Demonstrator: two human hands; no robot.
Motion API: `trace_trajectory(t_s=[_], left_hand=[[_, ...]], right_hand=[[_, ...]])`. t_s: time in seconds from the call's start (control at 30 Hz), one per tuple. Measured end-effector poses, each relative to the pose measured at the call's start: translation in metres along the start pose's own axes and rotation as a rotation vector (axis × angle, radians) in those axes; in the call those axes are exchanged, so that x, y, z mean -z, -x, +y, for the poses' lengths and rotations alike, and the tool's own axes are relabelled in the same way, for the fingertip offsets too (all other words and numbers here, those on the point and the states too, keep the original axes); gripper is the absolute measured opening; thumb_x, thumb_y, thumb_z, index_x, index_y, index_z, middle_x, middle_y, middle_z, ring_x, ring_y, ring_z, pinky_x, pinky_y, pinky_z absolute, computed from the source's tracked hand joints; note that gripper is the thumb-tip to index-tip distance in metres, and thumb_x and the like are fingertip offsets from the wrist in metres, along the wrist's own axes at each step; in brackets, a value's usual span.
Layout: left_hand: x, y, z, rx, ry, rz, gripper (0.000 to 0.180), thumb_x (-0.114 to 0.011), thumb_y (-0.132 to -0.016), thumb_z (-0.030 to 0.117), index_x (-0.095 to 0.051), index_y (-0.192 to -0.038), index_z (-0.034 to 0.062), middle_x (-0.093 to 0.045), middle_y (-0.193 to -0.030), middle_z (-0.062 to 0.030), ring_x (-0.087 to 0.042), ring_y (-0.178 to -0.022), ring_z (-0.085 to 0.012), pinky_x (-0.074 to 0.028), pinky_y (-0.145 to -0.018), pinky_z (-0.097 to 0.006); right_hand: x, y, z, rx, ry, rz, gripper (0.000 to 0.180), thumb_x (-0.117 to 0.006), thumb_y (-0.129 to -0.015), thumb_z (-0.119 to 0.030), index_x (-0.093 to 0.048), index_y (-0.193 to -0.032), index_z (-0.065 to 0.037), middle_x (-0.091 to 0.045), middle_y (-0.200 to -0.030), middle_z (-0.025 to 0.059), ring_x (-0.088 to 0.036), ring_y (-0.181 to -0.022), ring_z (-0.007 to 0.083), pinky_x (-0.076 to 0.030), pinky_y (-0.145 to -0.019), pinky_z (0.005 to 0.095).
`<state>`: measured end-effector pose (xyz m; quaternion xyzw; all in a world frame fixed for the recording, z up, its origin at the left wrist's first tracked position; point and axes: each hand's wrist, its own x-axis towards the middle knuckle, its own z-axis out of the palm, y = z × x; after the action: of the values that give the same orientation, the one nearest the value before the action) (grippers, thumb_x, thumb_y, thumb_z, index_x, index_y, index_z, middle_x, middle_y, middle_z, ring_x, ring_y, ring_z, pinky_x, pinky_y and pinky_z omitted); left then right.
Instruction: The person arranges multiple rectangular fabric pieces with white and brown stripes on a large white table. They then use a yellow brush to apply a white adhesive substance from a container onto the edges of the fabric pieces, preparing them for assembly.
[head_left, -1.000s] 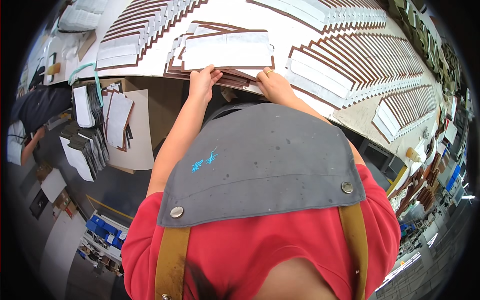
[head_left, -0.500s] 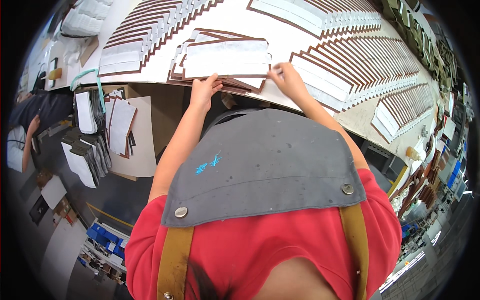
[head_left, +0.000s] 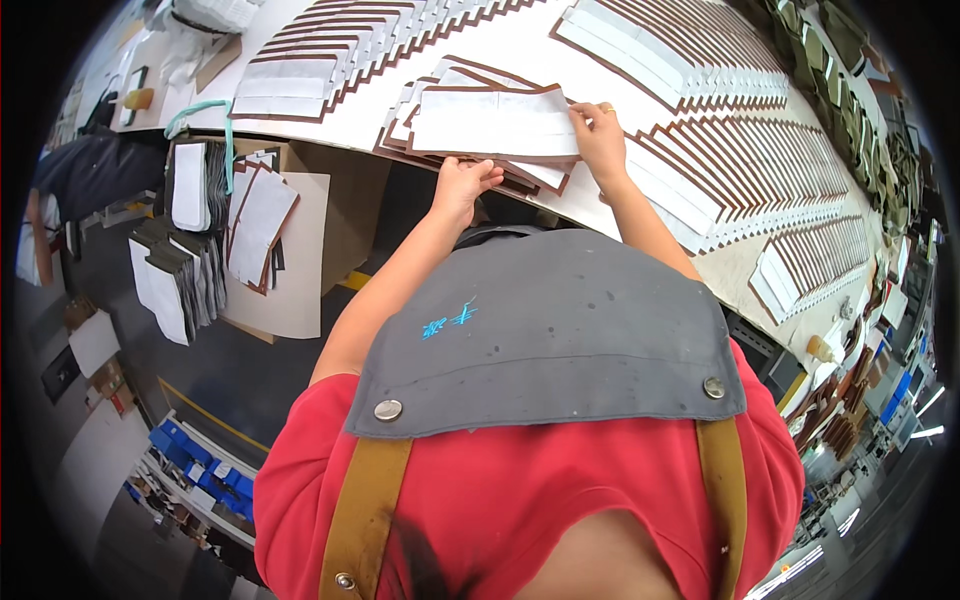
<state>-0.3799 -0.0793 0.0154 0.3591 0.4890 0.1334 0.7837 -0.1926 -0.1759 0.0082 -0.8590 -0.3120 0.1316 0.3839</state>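
A loose pile of flat rectangular panels, white-faced with brown edges, lies at the near edge of the worktable. My right hand [head_left: 600, 143] pinches the right end of the top panel [head_left: 490, 122], thumb and fingers closed at its corner. A ring shows on one finger. Along the near edge of the same panel, my left hand [head_left: 467, 187] has its fingertips gathered against the brown border. Whether it grips only that panel or also ones below cannot be told. Several lower panels [head_left: 540, 176] stick out at angles beneath.
Fanned rows of similar panels lie at the back left [head_left: 285, 88], far right [head_left: 625, 48] and right [head_left: 670, 185]. Left of me, a board [head_left: 308, 250] and stacks of dark-edged pieces [head_left: 190, 187] stand below table height. A small bottle [head_left: 820, 348] stands at the right.
My right hand has gone from just off the pile's right edge to holding the top panel's right end, which now looks slightly lifted. My left hand stays at the near edge. The view has shifted.
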Motion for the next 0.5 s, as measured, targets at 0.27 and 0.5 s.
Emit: trace_trajectory(t_s=[0.27,0.5], left_hand=[[-0.001,0.01,-0.012,0.075,0.199,0.037,0.017,-0.047,-0.085,0.001,-0.042,-0.1,-0.0062,-0.051,-0.093,-0.0156,-0.057,-0.084,-0.0227,-0.051,-0.081,-0.034],[0.007,0.02,0.001,0.395,-0.085,-0.144,0.033,-0.048,-0.089,0.022,-0.047,-0.098,-0.009,-0.057,-0.089,-0.0183,-0.059,-0.084,-0.0248,-0.051,-0.079,-0.033]], right_hand=[[0.047,-0.048,-0.048,0.316,-0.064,0.239,0.007,-0.048,-0.086,-0.01,-0.05,-0.088,-0.004,-0.058,-0.068,0.017,-0.057,-0.061,0.035,-0.044,-0.054,0.0368],[0.069,-0.05,-0.056,0.051,-0.138,0.14,0.016,-0.048,-0.087,-0.018,-0.05,-0.089,-0.001,-0.057,-0.066,0.0142,-0.053,-0.052,0.0233,-0.044,-0.052,0.0333]])
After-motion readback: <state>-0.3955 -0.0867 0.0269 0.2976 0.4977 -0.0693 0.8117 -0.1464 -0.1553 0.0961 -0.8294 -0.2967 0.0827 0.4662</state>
